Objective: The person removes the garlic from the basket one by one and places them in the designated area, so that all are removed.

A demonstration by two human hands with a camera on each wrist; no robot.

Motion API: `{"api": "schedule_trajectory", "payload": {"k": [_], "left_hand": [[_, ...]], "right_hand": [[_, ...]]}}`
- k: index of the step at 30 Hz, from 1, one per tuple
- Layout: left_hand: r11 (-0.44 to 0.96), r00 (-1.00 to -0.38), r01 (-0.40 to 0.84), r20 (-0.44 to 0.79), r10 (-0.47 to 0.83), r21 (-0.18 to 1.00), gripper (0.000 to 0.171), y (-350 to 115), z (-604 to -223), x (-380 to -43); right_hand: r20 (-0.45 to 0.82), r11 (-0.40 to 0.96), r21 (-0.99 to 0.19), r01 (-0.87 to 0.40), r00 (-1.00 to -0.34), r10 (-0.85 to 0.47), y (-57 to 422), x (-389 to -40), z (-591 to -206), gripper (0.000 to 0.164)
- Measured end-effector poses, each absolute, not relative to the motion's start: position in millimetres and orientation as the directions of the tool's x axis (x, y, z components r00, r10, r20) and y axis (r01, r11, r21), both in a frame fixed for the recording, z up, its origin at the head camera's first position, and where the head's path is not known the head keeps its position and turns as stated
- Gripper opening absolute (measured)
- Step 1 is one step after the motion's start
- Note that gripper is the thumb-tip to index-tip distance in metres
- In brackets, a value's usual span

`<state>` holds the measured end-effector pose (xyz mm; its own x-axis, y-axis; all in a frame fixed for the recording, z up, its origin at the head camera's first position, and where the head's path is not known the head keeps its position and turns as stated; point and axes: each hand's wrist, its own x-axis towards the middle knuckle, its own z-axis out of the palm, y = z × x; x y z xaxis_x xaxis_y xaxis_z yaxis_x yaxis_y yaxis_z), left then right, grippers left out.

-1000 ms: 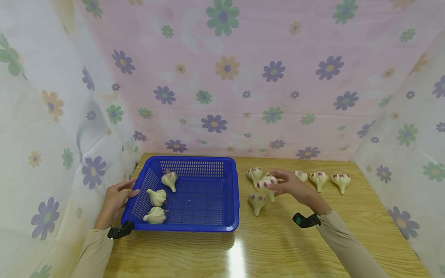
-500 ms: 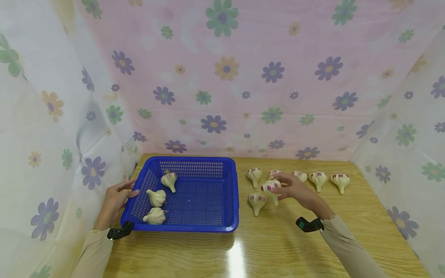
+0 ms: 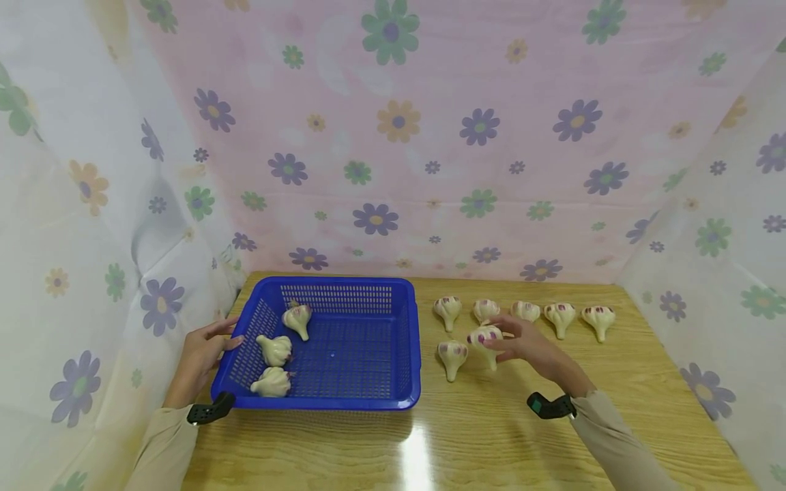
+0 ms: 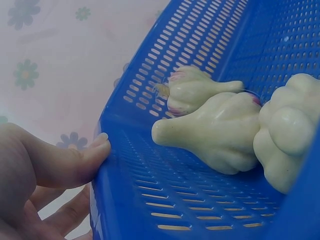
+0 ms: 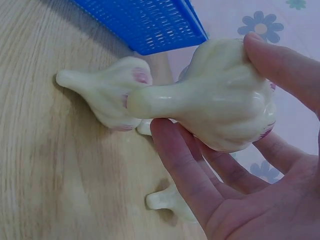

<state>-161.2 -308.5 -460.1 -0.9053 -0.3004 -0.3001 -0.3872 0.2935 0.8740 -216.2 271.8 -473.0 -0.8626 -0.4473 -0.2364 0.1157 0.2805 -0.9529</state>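
My right hand (image 3: 533, 346) holds a garlic bulb (image 3: 483, 336) between thumb and fingers, its stem pointing down toward the table. In the right wrist view this bulb (image 5: 225, 95) fills the grasp, with purple streaks at its root end. Another garlic bulb (image 3: 452, 358) lies just left of it. At the left, my left hand (image 3: 201, 351) grips the side rim of a blue plastic basket (image 3: 415, 354). The left wrist view has the thumb (image 4: 82, 160) against the rim and the other fingers outside. Inside the basket, three garlic bulbs (image 4: 220, 132) lie along its left side.
A back row of several garlic bulbs (image 3: 559, 319) runs along the right half of the wooden table (image 3: 552, 436). Flowered cloth (image 3: 399, 177) hangs behind and at both sides, and the basket stands near the left cloth.
The right hand has drawn the held garlic bulb slightly right and toward the front, out of the back row's way, uncovering bulbs behind it. The left hand stays on the basket.
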Motion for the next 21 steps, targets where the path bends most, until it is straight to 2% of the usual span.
{"api": "schedule_trajectory", "payload": {"k": [13,21], "left_hand": [[0.304,-0.910,-0.382,-0.298,-0.288,0.873,0.059,-309,-459,-160],[0.308,-0.911,-0.382,-0.298,-0.285,0.871,0.058,-309,-460,-159]], "right_hand": [[-0.255,0.257,-0.954,0.157,-0.873,-0.415,287,-208,-498,0.070],[-0.290,0.245,-0.946,0.212,-0.891,-0.349,290,-203,-507,0.070]]}}
